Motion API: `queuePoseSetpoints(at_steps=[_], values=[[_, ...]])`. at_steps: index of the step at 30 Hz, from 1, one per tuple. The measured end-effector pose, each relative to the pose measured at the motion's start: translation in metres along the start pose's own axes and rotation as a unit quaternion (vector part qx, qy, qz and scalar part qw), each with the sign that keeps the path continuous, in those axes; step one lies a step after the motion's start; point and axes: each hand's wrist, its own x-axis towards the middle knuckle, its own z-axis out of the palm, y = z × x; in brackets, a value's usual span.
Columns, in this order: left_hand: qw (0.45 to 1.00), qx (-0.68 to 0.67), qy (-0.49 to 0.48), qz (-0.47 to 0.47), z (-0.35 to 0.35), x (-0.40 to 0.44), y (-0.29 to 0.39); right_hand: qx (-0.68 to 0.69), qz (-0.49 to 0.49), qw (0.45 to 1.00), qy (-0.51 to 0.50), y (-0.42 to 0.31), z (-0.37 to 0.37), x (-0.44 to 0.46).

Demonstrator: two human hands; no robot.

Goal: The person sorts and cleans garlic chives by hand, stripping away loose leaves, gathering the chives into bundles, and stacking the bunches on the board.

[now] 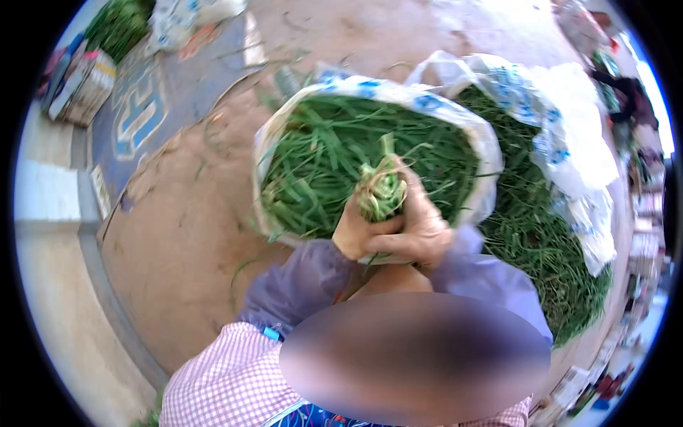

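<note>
Both hands' fingers (418, 203) clasp a stringy-ended green bundle (382, 191), much of it hidden beneath them. Just beyond the fingers, a crinkled, rounded plastic bag (491, 153) brims with narrow leaves (313, 146).

Green stalk bundle (382, 193) (pale, stringy ends uppermost), held over open white bag (489, 162).

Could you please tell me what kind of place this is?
Perhaps a produce market or sorting area: a white plastic bag full of green leaves, a pile of greens beside it, and blurred stacks near the right edge.
</note>
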Motion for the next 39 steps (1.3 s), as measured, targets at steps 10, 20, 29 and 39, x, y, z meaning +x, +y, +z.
queuePoseSetpoints(at_steps=[10,20,29,39], values=[[0.941,0.29,-0.155,-0.08,0.067,0.023,-0.008,0.254,0.066,0.892,0.369,-0.015,-0.026,-0.024],[0.805,0.491,-0.3,0.143,0.082,0.001,0.055,0.451,-0.287,0.735,0.417,-0.112,-0.122,-0.202],[0.767,0.356,-0.533,0.003,0.08,-0.015,0.246,0.578,-0.341,0.646,0.365,-0.042,-0.061,-0.367],[0.708,0.141,-0.689,-0.064,0.299,-0.08,0.141,0.562,-0.451,0.624,0.302,-0.059,-0.05,-0.423]])
